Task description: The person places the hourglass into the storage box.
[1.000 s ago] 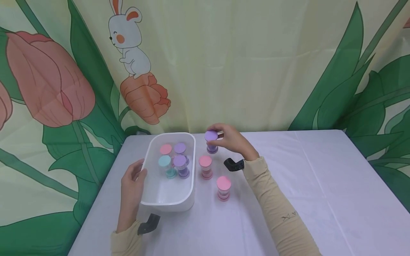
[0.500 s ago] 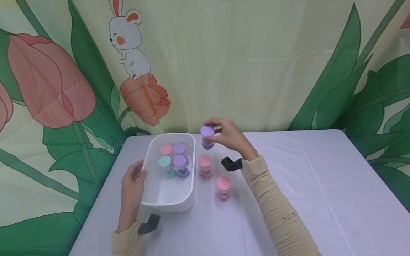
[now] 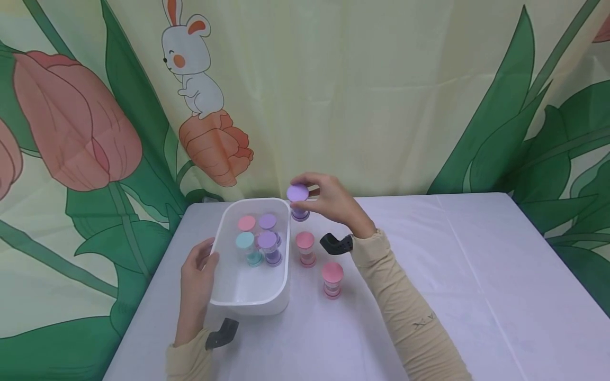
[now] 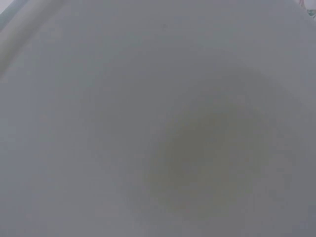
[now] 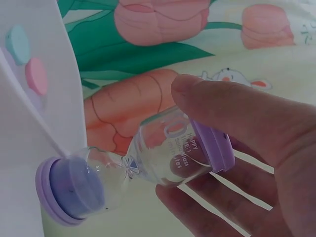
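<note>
My right hand (image 3: 335, 201) pinches a purple sand timer (image 3: 298, 197) by its cap, just beyond the far right corner of the white bin (image 3: 250, 306). In the right wrist view the timer's clear glass (image 5: 165, 148) is printed with lettering, and purple sand sits in the end away from my hand. My left hand (image 3: 197, 270) holds the bin's left side at the rim; the left wrist view is filled by a blurred pale wall (image 4: 148, 98). Inside the bin stand a pink timer (image 3: 247, 222), a blue timer (image 3: 245, 241) and two purple timers, the nearer one (image 3: 268, 241) in front.
Two pink sand timers stand on the white-covered table (image 3: 429, 275) right of the bin: one (image 3: 305, 241) close to its wall, another (image 3: 332, 274) nearer me. Behind the table hangs a printed curtain (image 3: 333, 106) with tulips and a rabbit.
My right hand has lifted the purple sand timer and brought it left and slightly back, toward the bin's far right corner. My left hand and the bin have stayed in place.
</note>
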`<state>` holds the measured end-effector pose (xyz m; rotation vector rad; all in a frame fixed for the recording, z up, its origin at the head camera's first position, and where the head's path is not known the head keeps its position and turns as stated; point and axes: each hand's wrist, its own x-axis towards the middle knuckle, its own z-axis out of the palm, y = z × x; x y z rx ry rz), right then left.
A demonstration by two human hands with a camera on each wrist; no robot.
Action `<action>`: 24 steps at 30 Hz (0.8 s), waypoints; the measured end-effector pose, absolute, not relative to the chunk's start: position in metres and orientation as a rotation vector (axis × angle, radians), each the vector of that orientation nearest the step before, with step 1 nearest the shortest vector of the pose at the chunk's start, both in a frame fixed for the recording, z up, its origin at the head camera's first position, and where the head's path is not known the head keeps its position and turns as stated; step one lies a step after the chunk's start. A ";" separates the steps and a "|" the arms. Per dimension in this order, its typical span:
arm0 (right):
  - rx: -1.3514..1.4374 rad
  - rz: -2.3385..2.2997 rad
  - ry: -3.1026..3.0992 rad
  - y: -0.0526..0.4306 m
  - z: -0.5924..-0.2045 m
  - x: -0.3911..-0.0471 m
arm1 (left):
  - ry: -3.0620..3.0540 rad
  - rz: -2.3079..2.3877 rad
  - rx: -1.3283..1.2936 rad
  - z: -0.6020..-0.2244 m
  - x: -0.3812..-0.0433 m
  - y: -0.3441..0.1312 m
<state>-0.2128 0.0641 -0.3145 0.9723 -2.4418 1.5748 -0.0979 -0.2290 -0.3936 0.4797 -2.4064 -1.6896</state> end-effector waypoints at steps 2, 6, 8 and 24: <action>0.977 1.571 -2.444 0.063 -0.313 -0.212 | -2.405 -1.688 0.477 -0.394 -0.098 -0.229; 0.967 1.578 -2.449 0.061 -0.309 -0.211 | -2.402 -1.688 0.469 -0.394 -0.098 -0.229; 0.960 1.576 -2.451 0.060 -0.307 -0.211 | -2.402 -1.690 0.467 -0.395 -0.098 -0.230; 0.997 1.621 -2.422 0.037 -0.297 -0.209 | -2.417 -1.700 0.477 -0.395 -0.098 -0.230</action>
